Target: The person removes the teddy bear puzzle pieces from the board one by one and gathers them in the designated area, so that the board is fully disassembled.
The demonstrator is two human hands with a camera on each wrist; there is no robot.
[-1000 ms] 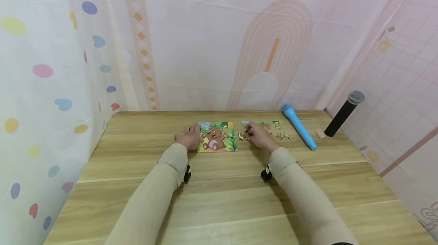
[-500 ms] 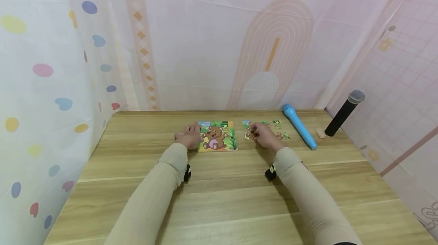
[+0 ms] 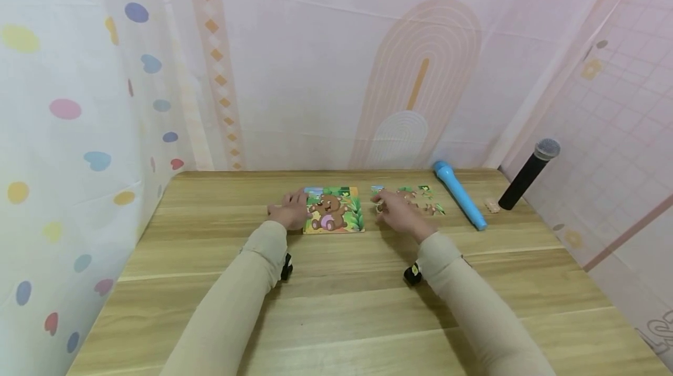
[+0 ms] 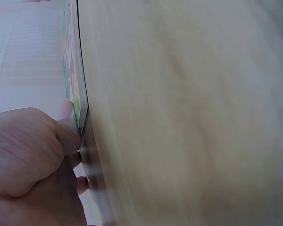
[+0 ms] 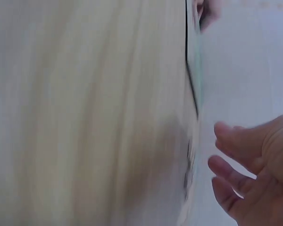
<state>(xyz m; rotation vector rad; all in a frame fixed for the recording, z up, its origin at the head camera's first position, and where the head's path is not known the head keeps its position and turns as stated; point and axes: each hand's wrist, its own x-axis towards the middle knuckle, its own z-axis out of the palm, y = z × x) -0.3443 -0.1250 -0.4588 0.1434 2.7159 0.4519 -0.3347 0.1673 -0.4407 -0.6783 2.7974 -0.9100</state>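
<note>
A bear picture puzzle board (image 3: 334, 212) lies flat on the table. My left hand (image 3: 289, 211) rests at its left edge. In the left wrist view the thumb (image 4: 68, 133) presses against the board's near corner (image 4: 78, 110). My right hand (image 3: 401, 212) hovers over loose puzzle pieces to the right of the board. Its fingers (image 5: 231, 172) are apart with nothing between them in the right wrist view. Some brown and green pieces (image 3: 435, 209) show beyond the right hand, while others are partly hidden under it.
A light blue toy microphone (image 3: 462, 198) lies right of the pieces. Beyond it a black microphone (image 3: 528, 174) with a grey mesh head is at the table's right edge, beside a small pale piece (image 3: 492, 205). A patterned curtain (image 3: 299, 72) hangs behind the table.
My right hand slid a brown puzzle piece to the right, away from the board, then let go and came slightly back left with fingers spread. My left hand stays at the board's edge.
</note>
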